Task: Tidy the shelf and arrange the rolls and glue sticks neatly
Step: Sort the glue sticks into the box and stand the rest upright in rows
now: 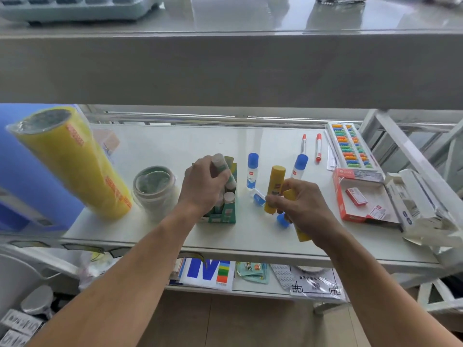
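On the white shelf [162, 144] stands a green display box [224, 214] with several white-capped glue sticks in it. My left hand [203, 186] is shut on a white-and-green glue stick [221, 166] held tilted above that box. My right hand [300, 204] grips a yellow glue stick [300, 234]; its fingertips touch a second, upright yellow glue stick [274, 189]. Two blue-capped glue bottles [251, 171] [299, 166] stand behind, and a third [259, 197] lies beside the yellow stick. A large yellow film roll [72, 161] leans at the left, beside a clear tape roll [155, 189].
Two red pens [318, 147] lie at the back right, next to a box of coloured items [350, 146]. An open red box [360, 196] and white cartons [421, 209] fill the right end. A blue bin [22, 171] stands far left. Papers lie on the lower shelf [250, 276].
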{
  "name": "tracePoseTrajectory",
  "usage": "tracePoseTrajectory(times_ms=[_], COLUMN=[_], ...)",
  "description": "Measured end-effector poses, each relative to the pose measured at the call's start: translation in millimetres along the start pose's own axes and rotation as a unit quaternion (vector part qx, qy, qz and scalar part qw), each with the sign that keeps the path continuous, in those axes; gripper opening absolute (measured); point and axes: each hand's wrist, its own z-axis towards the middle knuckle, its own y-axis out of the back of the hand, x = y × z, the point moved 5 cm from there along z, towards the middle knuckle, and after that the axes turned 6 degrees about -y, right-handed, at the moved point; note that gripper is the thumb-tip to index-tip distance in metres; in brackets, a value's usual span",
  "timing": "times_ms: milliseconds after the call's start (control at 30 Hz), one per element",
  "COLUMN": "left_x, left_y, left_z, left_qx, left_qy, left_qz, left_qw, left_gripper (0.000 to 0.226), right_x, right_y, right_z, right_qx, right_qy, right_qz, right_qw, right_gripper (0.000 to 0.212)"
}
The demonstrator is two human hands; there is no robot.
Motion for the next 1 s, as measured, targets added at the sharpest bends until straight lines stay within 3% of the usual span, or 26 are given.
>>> tracePoseTrajectory(times_ms=[300,633,700,833,900,1000], left_x=[-3,1,4,13,20,26], left_y=[2,27,35,28,27,26], left_z=[-3,2,5,1,-1,-5], left_qx=[0.056,0.002,0.061,0.210,0.214,0.196], left_qy=[-0.003,0.040,0.041,0.036,0.064,0.126], left_qz=[0.016,0.024,0.101,0.256,0.209,-0.003], left_qw=[0.998,0.999,0.992,0.943,0.952,0.972], left_gripper=[0.010,0.020,0.026,0.030,0.022,0.016], right_x=[-5,-6,-7,-7,-7,-7], right_y=[6,8,9,7,6,5], right_z=[0,-4,-4,-5,-4,-3], right_qx=[0.004,0.011,0.012,0.016,0.020,0.023], right_qy=[-0.012,-0.015,-0.018,-0.017,-0.015,-0.014], right_qz=[0.006,0.013,0.016,0.024,0.023,0.018], right_qw=[1.000,1.000,1.000,0.999,0.999,0.999], right_gripper=[0.017,0.014,0.014,0.014,0.015,0.018])
